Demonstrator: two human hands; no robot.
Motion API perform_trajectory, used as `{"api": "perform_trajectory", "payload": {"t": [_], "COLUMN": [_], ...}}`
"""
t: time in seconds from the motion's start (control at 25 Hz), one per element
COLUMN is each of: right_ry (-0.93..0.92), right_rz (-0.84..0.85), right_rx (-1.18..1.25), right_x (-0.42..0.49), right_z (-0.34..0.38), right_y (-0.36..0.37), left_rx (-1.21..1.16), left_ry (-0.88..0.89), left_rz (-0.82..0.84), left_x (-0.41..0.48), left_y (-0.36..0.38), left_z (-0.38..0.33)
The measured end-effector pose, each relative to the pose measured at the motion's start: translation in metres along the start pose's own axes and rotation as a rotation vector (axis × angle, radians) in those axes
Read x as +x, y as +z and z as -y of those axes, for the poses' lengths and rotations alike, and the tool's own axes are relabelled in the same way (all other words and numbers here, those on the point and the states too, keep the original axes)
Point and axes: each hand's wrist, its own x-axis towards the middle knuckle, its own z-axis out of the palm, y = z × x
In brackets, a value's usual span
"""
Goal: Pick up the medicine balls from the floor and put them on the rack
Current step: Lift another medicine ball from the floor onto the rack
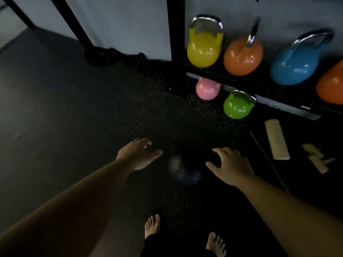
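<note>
A dark medicine ball (182, 170) lies on the floor (74, 108) between the left hand (139, 154) and the right hand (230, 166), both spread and holding nothing, with the rack (278, 106) of coloured kettlebells (203, 51) beyond the right hand.

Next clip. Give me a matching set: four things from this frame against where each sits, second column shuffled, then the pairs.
Things
1. yellow kettlebell
2. pink kettlebell
3. medicine ball
4. blue kettlebell

Places
A. on the floor between the left hand and right hand
B. at the left end of the rack shelf
C. partly hidden under the shelf's front edge
D. on the shelf, right of an orange kettlebell

Pairs: 1-B, 2-C, 3-A, 4-D
</note>
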Motion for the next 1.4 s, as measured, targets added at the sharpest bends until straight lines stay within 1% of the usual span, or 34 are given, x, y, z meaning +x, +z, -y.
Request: {"api": "perform_trajectory", "payload": {"t": [0.08,0.2,0.28,0.4,0.48,0.6,0.68,0.72,0.8,0.92,1.04,1.16,1.4], "right_ry": [0.021,0.029,0.059,0.142,0.185,0.206,0.222,0.232,0.246,0.204,0.122,0.025,-0.168], "right_rz": [0.019,0.058,0.076,0.094,0.093,0.072,0.062,0.046,0.0,-0.063,-0.124,-0.266,-0.582], "right_rx": [0.022,0.077,0.141,0.246,0.348,0.597,0.697,0.733,0.8,0.853,0.888,0.895,0.879], "right_x": [0.057,0.146,0.191,0.235,0.255,0.27,0.274,0.273,0.266,0.25,0.239,0.215,0.115], "right_z": [0.005,0.009,0.004,-0.013,-0.024,-0.036,-0.036,-0.034,-0.031,-0.027,-0.013,0.008,0.061], "right_y": [0.048,0.137,0.196,0.262,0.293,0.318,0.326,0.329,0.329,0.301,0.231,0.109,-0.205], "left_rx": [-0.026,-0.07,-0.132,-0.275,-0.396,-0.717,-0.922,-0.983,-1.03,-1.013,-1.021,-1.054,-1.055], "left_ry": [-0.015,-0.008,-0.04,-0.14,-0.221,-0.401,-0.476,-0.492,-0.493,-0.439,-0.341,-0.206,0.147], "left_rz": [0.035,0.078,0.096,0.132,0.165,0.248,0.28,0.271,0.22,0.092,-0.012,-0.087,-0.251], "left_x": [0.057,0.148,0.197,0.24,0.253,0.256,0.258,0.258,0.254,0.242,0.227,0.206,0.12], "left_y": [0.05,0.142,0.204,0.284,0.329,0.368,0.378,0.379,0.375,0.35,0.281,0.166,-0.127], "left_z": [0.01,0.027,0.041,0.063,0.075,0.079,0.077,0.075,0.069,0.056,0.031,-0.015,-0.141]}}
